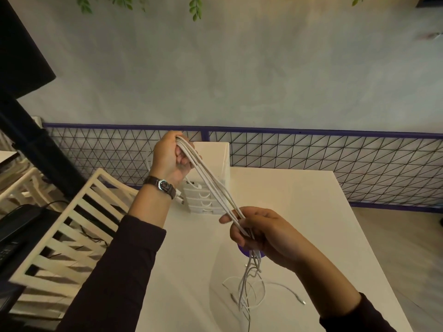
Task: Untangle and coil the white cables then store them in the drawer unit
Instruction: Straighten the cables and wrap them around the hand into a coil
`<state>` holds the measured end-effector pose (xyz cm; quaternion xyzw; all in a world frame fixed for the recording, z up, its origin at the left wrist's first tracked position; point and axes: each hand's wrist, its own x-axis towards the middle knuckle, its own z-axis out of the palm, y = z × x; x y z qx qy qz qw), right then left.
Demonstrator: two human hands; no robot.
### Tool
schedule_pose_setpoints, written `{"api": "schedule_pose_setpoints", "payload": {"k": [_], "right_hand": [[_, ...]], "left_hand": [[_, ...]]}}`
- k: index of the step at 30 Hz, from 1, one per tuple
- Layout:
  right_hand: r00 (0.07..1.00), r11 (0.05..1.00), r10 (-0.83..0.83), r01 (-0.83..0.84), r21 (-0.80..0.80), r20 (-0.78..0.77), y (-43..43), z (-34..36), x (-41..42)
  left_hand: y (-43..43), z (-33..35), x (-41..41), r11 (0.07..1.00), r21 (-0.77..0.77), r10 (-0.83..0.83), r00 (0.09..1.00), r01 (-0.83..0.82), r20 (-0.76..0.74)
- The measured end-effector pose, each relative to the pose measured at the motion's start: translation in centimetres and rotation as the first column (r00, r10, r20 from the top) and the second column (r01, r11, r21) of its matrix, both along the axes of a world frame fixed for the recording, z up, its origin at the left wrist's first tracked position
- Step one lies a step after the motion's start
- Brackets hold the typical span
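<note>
Left hand (169, 159) raised, gripping looped white cables (211, 185); right hand (259, 232) pinches same strands lower, pulling them taut to straighten tangle. Loose ends trail on counter (299, 212). Drawer unit (208, 188) waits behind.

Left hand (170, 161) raised, gripping looped end of white cables (211, 185); right hand (259, 232) lower, fingers curled round same bundle stretched taut between them, loose ends trailing onto white table (299, 212), white drawer unit (211, 188) behind left hand at table's far edge.
</note>
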<state>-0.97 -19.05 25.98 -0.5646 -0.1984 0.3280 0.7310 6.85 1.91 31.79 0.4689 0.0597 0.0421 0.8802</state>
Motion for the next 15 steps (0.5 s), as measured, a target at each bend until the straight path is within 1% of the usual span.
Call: {"api": "schedule_pose_setpoints", "payload": {"k": [3,5,7,9,12,15], "right_hand": [[0.997,0.995,0.068,-0.069,-0.070,-0.020,-0.1,-0.1,-0.1],[0.996,0.991,0.088,-0.091,-0.100,-0.029,-0.1,-0.3,-0.1],[0.997,0.992,0.070,-0.072,-0.101,-0.030,0.1,-0.5,-0.1],[1.000,0.996,0.023,-0.024,-0.081,-0.020,0.4,-0.7,-0.2],[0.999,0.999,-0.027,0.026,-0.038,-0.034,0.7,-1.0,-0.2],[0.996,0.998,-0.063,0.063,-0.009,-0.060,0.6,-1.3,-0.1]], "left_hand": [[0.3,-0.3,0.1,1.000,-0.015,0.000,1.000,-0.001,-0.014],[0.5,-1.0,0.2,0.998,-0.054,0.004,0.999,-0.007,-0.043],[0.8,-2.1,0.2,0.993,-0.108,0.030,0.993,-0.042,-0.115],[1.1,-3.6,-0.1,0.981,-0.177,0.036,0.975,-0.076,-0.220],[1.1,-6.4,-1.2,0.957,-0.281,-0.024,0.946,-0.072,-0.322],[0.6,-9.4,-2.9,0.926,-0.374,-0.176,0.931,0.047,-0.321]]}}
